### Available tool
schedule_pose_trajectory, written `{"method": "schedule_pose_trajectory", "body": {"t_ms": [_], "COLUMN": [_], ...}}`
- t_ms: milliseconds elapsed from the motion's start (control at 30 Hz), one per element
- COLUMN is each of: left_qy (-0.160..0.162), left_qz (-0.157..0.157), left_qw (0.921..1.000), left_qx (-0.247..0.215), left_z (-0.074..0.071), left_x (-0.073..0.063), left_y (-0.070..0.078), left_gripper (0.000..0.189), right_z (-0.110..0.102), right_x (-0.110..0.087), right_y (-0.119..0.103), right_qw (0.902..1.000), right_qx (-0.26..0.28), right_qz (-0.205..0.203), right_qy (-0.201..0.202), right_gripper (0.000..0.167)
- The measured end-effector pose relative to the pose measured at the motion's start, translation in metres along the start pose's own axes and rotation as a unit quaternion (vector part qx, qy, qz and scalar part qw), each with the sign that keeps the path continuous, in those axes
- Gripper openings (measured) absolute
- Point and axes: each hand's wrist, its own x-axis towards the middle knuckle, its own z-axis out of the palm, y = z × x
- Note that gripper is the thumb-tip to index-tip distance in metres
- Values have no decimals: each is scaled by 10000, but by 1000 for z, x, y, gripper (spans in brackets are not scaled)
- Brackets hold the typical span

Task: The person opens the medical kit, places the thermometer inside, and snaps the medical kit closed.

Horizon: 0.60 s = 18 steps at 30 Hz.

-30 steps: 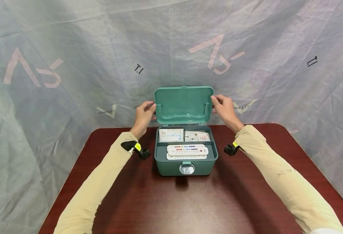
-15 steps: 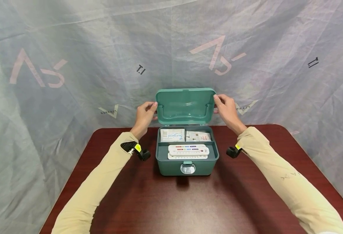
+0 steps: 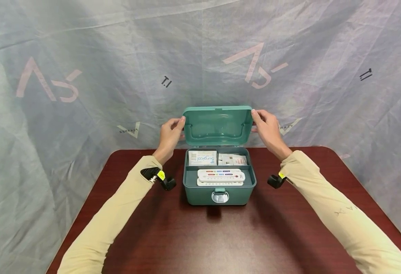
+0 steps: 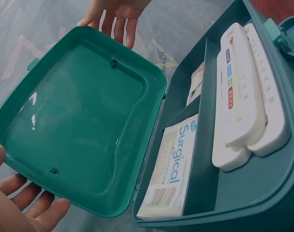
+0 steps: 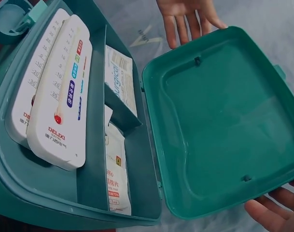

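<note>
A green first-aid box (image 3: 197,196) stands on the table with its lid (image 3: 218,125) raised. My left hand (image 3: 169,137) holds the lid's left edge, thumb at the rim and fingers along the outer side. At the right edge, my right hand (image 3: 268,131) holds the lid the same way near its upper corner. Two white thermometers (image 4: 241,87) lie overlapped in the front compartment. Behind the divider sit a white packet marked "Surgical" (image 3: 202,158) on the left and a smaller white-and-red packet (image 5: 118,174) on the right.
The box's metal latch (image 3: 220,196) hangs at its front. Under the box is a dark red-brown table (image 3: 214,239). A grey printed cloth (image 3: 118,76) hangs close behind the table's far edge.
The lid has tilted slightly forward, its inside now facing more downward. Both hands have moved with it. The box and its contents stay in place, while the head view has shifted a little.
</note>
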Motion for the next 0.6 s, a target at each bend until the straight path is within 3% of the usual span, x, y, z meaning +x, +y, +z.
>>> {"method": "schedule_pose_trajectory", "body": {"t_ms": [333, 600], "left_qy": [15, 105], "left_qz": [118, 441], "left_qw": [9996, 9987], "left_qx": [-258, -218], "left_z": [3, 3], "left_x": [-4, -5], "left_y": [7, 9], "left_gripper": [49, 47], "right_z": [-6, -7], "right_x": [-3, -9], "right_y": [-3, -6], "right_qw": [9999, 9997], "right_qx": [-77, -146], "right_qz": [-95, -97], "right_qy": [67, 154], "right_gripper": [53, 52]}}
